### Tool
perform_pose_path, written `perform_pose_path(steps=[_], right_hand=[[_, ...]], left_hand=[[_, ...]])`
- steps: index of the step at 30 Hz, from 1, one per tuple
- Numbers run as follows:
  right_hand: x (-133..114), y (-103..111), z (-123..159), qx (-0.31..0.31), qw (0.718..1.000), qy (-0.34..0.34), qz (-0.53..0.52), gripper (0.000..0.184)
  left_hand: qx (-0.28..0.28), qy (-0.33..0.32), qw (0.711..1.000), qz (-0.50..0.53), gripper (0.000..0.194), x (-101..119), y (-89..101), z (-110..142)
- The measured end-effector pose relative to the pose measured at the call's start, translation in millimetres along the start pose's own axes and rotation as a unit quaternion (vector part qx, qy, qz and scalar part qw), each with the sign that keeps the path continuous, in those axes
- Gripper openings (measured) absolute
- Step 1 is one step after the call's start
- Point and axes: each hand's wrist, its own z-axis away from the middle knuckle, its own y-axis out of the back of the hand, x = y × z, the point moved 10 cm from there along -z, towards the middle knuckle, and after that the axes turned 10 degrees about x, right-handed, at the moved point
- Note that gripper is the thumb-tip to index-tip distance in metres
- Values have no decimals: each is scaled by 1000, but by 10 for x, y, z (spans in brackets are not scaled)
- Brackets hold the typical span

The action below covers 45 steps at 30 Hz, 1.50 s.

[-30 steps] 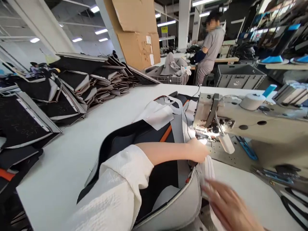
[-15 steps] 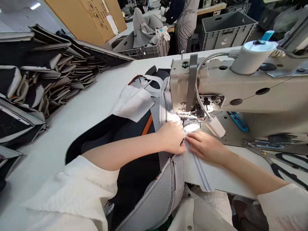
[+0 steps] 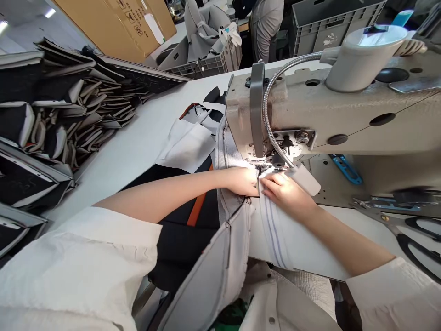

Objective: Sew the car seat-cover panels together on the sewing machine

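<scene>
Just in front of the sewing machine's needle area, my left hand is closed on the edge of the grey fabric cover, its fingertips partly hidden. Close beside it on the right, my right hand pinches a white strip with blue lines, which trails down over the table edge. The cover has black panels and an orange band beneath my left forearm. A white fabric flap lies on it further back. The machine lamp lights both hands.
Large scissors and a blue thread snipper lie at the right. Stacked black and grey padded pieces fill the left of the table. Beyond stand a cardboard box, grey crates and another person.
My right hand has moved up towards the needle with the striped strip, which now spreads wider. My left hand has shifted slightly, its fingers curled more. The whole view has also shifted.
</scene>
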Motion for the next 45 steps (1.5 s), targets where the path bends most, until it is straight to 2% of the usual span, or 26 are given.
perform_pose_path(steps=[2, 6, 9, 11, 15, 18, 21, 23, 25, 27, 31, 37, 39, 42, 45], right_hand=[[41, -30, 0, -14, 999, -27, 16, 42], [51, -112, 2, -81, 993, -78, 31, 69], [30, -129, -28, -106, 989, -97, 31, 77], [6, -106, -71, -93, 991, -94, 32, 75], [-62, -69, -124, -53, 995, -70, 42, 65], [-134, -75, -120, -48, 996, -46, 66, 62], [-144, -52, -108, -45, 993, -49, 98, 65], [-134, -32, -101, -42, 993, -50, 100, 65], [-136, -29, -96, -41, 995, -41, 79, 65], [-135, -35, -92, -42, 997, -31, 53, 65], [-132, -45, -85, -38, 998, -26, 40, 66], [-205, -26, -60, -15, 998, 33, 46, 65], [-155, 19, -50, -1, 998, 50, 39, 56], [19, 121, -49, 31, 998, 33, 40, 29], [71, 150, -46, 40, 997, 23, 55, 27]], left_hand=[[42, -7, 993, 114, 21, -109, 22, 58], [92, 2, 947, 306, 22, -331, -30, 137], [110, 16, 915, 387, 26, -370, -72, 148], [111, 29, 910, 399, 26, -345, -95, 147], [122, 26, 927, 353, 26, -251, -85, 145], [132, 14, 943, 305, 27, -196, -65, 146], [138, 10, 971, 195, 26, -150, -54, 146], [172, -9, 982, 83, 24, -84, 15, 162], [233, -34, 972, -21, 21, 4, 119, 208], [280, -32, 956, -81, 23, 41, 183, 270], [276, 10, 955, -111, 32, 0, 140, 326], [259, 17, 957, -128, 24, 53, 107, 274], [270, 18, 955, -123, 24, 64, 109, 269], [294, 10, 949, -110, 21, 66, 87, 310], [308, -8, 945, -113, 23, 72, 28, 373]])
